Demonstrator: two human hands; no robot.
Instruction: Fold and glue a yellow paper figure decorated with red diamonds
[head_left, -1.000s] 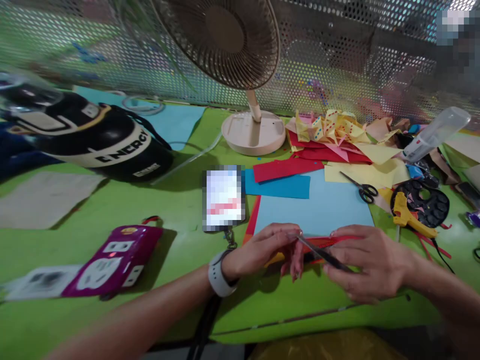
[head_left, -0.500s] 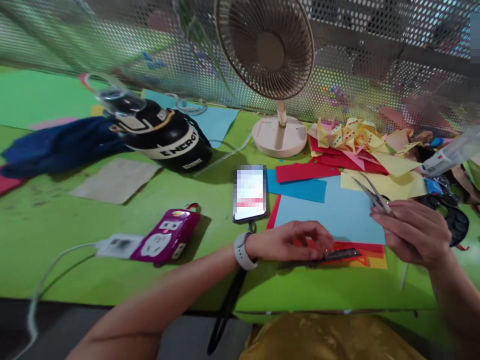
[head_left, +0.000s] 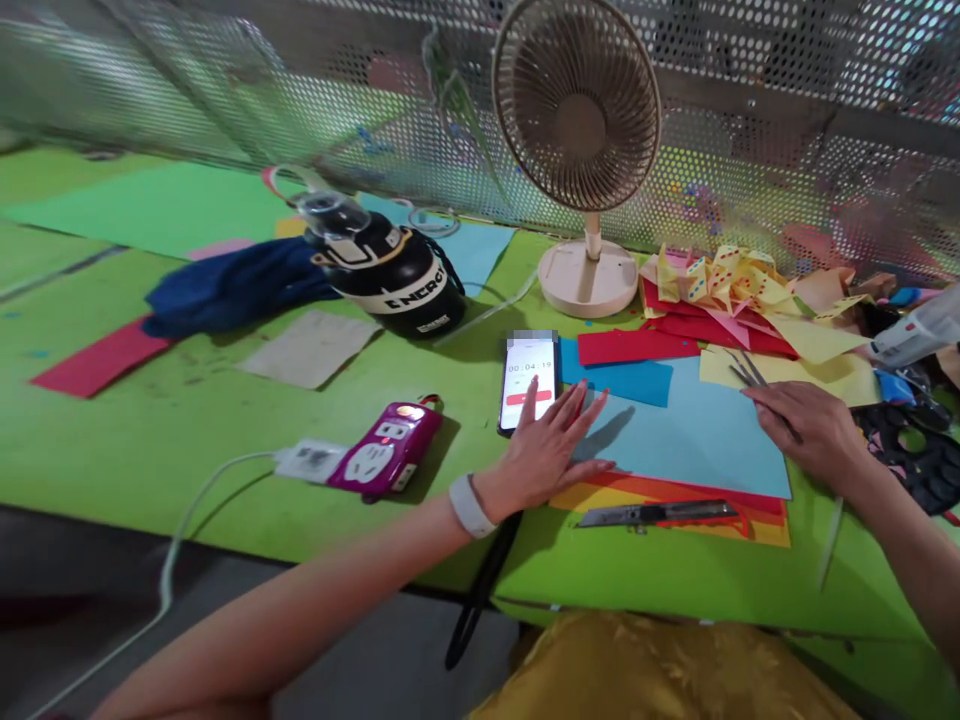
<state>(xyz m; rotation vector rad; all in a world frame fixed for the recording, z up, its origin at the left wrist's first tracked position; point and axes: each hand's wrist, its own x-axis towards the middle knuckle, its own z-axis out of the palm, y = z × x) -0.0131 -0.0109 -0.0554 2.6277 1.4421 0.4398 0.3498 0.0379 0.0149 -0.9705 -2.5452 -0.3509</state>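
Observation:
My left hand (head_left: 536,455) is open, its fingers spread across the lower edge of a phone (head_left: 517,410) and over a light blue paper sheet (head_left: 697,430). A timer glows on the phone's screen. At the right, my right hand (head_left: 814,430) is closed around slim metal tweezers (head_left: 750,372), whose thin prongs point away over a pale yellow sheet (head_left: 810,378). Its fingers hide the tweezers' rear end. A utility knife (head_left: 660,513) with its blade out lies along the front of the stacked paper, apart from both hands.
A fan (head_left: 589,275) stands behind the phone, before a perforated metal screen. Left of it are a black bottle (head_left: 409,295) and a purple power strip (head_left: 386,450). Folded yellow paper pieces (head_left: 720,275) lie at the back right, with a clear bottle (head_left: 919,325) farther right.
My left hand has left the utility knife and moved left and away from me to the phone, its fingers spreading. My right hand still holds the tweezers, now lower. The view has shifted left.

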